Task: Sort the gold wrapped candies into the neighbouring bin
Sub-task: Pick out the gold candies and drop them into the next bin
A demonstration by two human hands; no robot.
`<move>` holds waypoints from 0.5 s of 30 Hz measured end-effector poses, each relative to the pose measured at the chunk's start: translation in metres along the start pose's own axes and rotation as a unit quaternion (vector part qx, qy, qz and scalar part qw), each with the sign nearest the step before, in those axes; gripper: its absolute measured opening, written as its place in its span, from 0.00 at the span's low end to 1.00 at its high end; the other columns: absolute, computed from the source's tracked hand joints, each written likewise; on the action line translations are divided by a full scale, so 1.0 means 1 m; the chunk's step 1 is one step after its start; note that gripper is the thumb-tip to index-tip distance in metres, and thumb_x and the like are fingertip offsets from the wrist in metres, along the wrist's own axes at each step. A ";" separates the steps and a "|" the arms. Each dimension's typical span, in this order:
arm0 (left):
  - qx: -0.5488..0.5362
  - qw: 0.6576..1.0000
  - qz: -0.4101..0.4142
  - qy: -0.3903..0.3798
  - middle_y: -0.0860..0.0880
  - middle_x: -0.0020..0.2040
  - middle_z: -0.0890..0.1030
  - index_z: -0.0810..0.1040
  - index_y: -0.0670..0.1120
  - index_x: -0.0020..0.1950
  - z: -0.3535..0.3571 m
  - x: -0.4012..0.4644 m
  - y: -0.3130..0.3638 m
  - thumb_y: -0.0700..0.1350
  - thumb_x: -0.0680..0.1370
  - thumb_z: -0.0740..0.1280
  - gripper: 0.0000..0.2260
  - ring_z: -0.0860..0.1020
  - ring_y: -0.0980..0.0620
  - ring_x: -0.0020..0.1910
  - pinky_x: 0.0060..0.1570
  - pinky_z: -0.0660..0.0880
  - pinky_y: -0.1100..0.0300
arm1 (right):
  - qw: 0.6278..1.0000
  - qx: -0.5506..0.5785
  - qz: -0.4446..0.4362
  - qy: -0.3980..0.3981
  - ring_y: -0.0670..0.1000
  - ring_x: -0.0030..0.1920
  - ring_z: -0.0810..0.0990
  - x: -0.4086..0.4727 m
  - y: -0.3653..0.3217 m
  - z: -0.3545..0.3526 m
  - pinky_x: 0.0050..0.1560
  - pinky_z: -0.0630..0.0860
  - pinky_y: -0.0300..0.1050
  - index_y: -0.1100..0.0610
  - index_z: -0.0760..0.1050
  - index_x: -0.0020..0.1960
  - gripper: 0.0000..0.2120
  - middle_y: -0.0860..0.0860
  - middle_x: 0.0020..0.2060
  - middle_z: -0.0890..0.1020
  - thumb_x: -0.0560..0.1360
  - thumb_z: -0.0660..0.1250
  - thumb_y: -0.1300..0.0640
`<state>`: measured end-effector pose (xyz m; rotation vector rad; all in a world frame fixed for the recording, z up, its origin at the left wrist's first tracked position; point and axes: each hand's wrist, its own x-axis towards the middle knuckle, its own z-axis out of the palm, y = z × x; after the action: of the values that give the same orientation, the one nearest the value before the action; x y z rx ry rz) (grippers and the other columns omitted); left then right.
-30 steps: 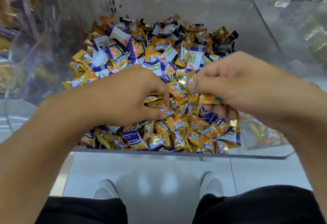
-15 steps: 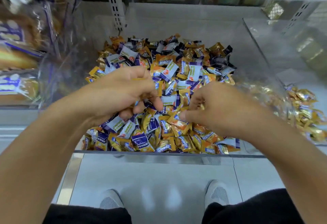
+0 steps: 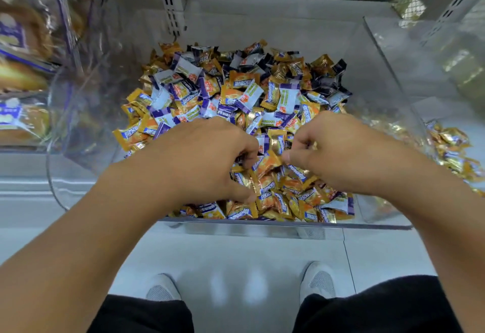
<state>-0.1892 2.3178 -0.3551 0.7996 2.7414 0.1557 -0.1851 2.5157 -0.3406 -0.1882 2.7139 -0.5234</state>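
Glinting crinkled foil, gold wrapped candies [image 3: 275, 146] mingle with purple-white ones [image 3: 287, 99].

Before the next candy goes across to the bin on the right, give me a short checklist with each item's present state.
1. Both hands in the mixed bin: ok; left hand, right hand.
2. Gold candy pinched in the right hand: cannot tell, fingers curled.
3. Left hand's hold: cannot tell, fingertips buried in wrappers.
4. Neighbouring bin on the right has room: ok; gold candies lie low.
5. Clear divider wall between the bins to lift over: ok, visible.
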 end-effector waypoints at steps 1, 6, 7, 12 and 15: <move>0.030 0.999 -0.017 -0.004 0.58 0.40 0.70 0.73 0.58 0.48 0.000 0.001 0.005 0.68 0.68 0.71 0.19 0.70 0.56 0.43 0.34 0.62 0.58 | 1.000 -0.003 0.002 0.008 0.49 0.23 0.66 -0.001 0.001 -0.001 0.20 0.63 0.34 0.64 0.78 0.41 0.21 0.54 0.26 0.73 0.79 0.67 0.46; 0.102 0.991 -0.083 0.027 0.55 0.39 0.67 0.70 0.54 0.45 0.000 0.003 0.023 0.62 0.70 0.73 0.18 0.67 0.50 0.37 0.33 0.61 0.57 | 1.000 -0.008 -0.002 0.030 0.50 0.30 0.73 -0.007 0.000 -0.005 0.25 0.63 0.38 0.60 0.80 0.42 0.19 0.59 0.36 0.82 0.78 0.66 0.44; 0.106 0.990 -0.086 0.034 0.54 0.39 0.67 0.71 0.53 0.45 0.000 0.002 0.025 0.61 0.71 0.73 0.16 0.68 0.49 0.36 0.34 0.62 0.57 | 0.999 -0.009 -0.002 0.031 0.50 0.29 0.73 -0.008 -0.001 -0.005 0.26 0.62 0.38 0.60 0.80 0.41 0.19 0.58 0.35 0.82 0.79 0.66 0.44; 0.093 0.993 -0.070 0.021 0.50 0.36 0.68 0.66 0.49 0.37 0.001 0.000 0.026 0.54 0.73 0.71 0.16 0.67 0.51 0.32 0.28 0.60 0.58 | 0.999 0.003 -0.015 0.039 0.50 0.28 0.73 -0.008 -0.003 -0.003 0.28 0.64 0.41 0.61 0.81 0.43 0.19 0.55 0.31 0.80 0.79 0.66 0.45; 0.085 0.994 -0.065 0.002 0.50 0.37 0.69 0.68 0.49 0.41 0.002 0.001 0.024 0.51 0.77 0.69 0.12 0.70 0.49 0.35 0.31 0.64 0.57 | 0.998 0.018 -0.031 0.056 0.54 0.36 0.79 -0.012 0.001 -0.005 0.29 0.67 0.40 0.61 0.81 0.44 0.18 0.57 0.35 0.82 0.79 0.66 0.45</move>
<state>-0.1767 2.3387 -0.3525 0.6587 2.8285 -0.1036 -0.1763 2.5207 -0.3328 -0.2424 2.8117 -0.6180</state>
